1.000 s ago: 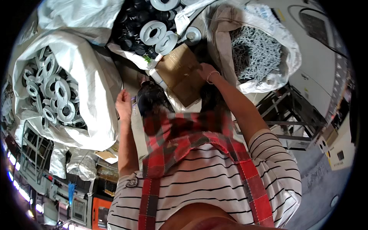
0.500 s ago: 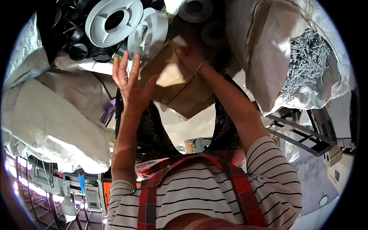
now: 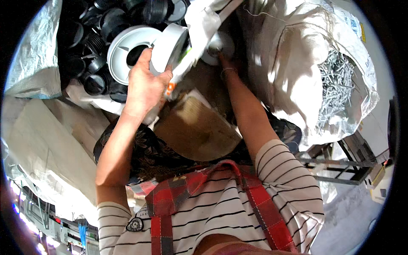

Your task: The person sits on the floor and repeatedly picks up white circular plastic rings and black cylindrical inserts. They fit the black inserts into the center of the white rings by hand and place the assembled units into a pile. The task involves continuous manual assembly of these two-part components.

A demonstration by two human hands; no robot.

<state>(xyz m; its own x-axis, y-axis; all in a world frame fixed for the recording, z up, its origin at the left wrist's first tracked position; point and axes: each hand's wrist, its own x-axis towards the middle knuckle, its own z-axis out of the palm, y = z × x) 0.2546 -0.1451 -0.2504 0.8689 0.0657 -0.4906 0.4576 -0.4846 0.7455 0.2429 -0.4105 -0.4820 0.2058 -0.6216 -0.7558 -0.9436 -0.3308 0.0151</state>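
My left hand is closed on a white plastic flanged ring, which stands tilted with its side toward me. Behind it, a second white flanged ring lies on the black parts, its hole showing. Farther right, in shadow, my right hand reaches to a pale flanged ring. Its fingers seem hooked at that ring's middle, though they show only dimly. Between my forearms sits a brown cardboard piece, probably a box, in front of my lap.
Many black threaded plastic parts fill a sack at the far left. At the right stands a white woven sack holding grey screw-like pieces. A pale sack lies left, and a dark metal frame is at right.
My left hand has gone from spread fingers to gripping the tilted white ring. My right hand has moved from the cardboard to the pale ring beyond. The view has shifted.
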